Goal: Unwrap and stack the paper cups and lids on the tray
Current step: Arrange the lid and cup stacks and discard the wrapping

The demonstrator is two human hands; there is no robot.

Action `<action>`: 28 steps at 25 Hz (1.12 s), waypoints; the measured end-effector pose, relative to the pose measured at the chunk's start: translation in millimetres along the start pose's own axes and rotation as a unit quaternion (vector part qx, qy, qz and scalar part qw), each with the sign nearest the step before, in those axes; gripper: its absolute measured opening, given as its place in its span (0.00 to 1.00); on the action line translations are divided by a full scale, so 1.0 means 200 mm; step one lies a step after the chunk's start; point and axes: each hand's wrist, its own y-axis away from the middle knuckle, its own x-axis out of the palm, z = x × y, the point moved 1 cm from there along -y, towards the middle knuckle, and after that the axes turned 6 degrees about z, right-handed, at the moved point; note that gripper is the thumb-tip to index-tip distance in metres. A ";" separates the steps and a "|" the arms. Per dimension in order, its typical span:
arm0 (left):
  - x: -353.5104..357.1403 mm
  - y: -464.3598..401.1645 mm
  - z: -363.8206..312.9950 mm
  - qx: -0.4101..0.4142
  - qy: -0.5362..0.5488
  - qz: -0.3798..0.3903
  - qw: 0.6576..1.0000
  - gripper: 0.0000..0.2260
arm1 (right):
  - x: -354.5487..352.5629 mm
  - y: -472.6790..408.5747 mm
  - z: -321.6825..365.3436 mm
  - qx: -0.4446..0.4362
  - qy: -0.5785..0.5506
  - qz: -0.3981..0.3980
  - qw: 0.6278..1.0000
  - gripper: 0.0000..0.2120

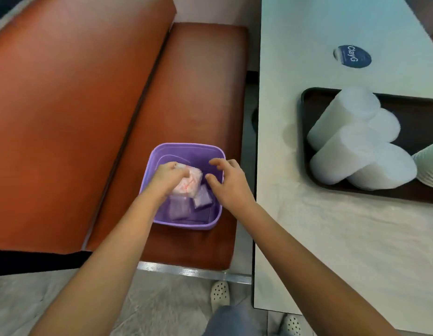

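Four white stacks of lids (353, 139) lie on their sides in a loose pile at the left end of the dark tray (307, 98), leaning on one another, and the rim end of a stack of paper cups (429, 166) shows at the frame's right edge, just beside them. That tray sits on the pale worktop (307, 238), which also carries a round blue sticker (352, 56) further back, well apart from the tray.

Left of the worktop, a purple bin (186, 151) stands on the orange-brown bench seat (198, 81). The left hand (168, 177) reaches into the bin, its grip clenched round a crumpled clear plastic wrapper (190, 181) with red print. Beneath that wrapper, more clear plastic lies flat on the bin's bottom. The right hand (228, 181) hovers over the bin's right rim, its grip released: fingers spread and loosely bent, holding nothing, just beside the wrapper but not touching it.

Behind the seat rises the padded bench back (65, 93) in the same colour. At the bottom edge, grey floor (150, 306), a blue trouser leg and two white perforated shoes (220, 293) show.
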 end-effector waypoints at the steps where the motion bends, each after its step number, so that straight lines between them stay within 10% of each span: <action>1: 0.01 -0.11 0.03 -0.041 0.018 -0.028 0.999 0.03 | 0.03 -0.03 -0.03 0.041 0.020 0.010 0.999 0.21; 13: 0.18 -0.80 0.42 -0.256 0.142 -0.017 0.956 0.12 | 0.21 -0.17 -0.22 0.167 -0.052 0.035 0.984 0.29; 28: 0.19 -0.84 0.43 -0.159 -0.389 0.049 0.906 0.17 | 0.21 -0.18 -0.23 0.175 0.012 0.041 0.984 0.32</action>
